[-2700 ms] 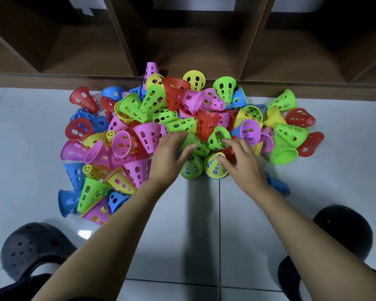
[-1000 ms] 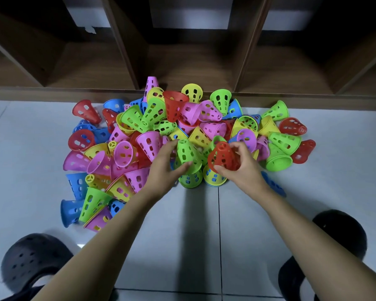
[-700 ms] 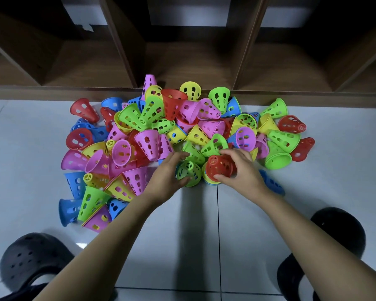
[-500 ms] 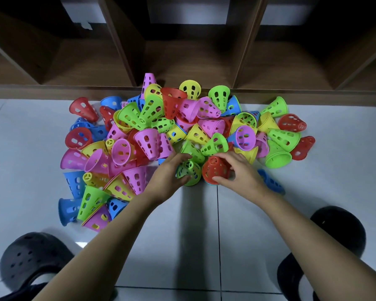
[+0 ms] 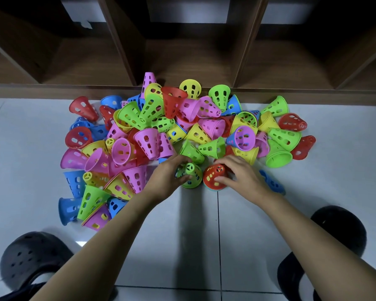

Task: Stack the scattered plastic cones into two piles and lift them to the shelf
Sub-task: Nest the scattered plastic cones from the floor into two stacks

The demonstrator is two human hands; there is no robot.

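A green cone [image 5: 191,175], upright on the floor [image 5: 193,224], is gripped by the left hand [image 5: 167,177]. Just beside it, a red cone [image 5: 214,175], nested over others, is gripped by the right hand [image 5: 241,172]. The heap [image 5: 147,142] is spread before the shelf [image 5: 189,61].

Pale tiled floor [image 5: 30,187], heap of coloured cones [image 5: 147,142] against wooden shelf [image 5: 41,90], left clog [image 5: 30,257], right clog [image 5: 339,229]
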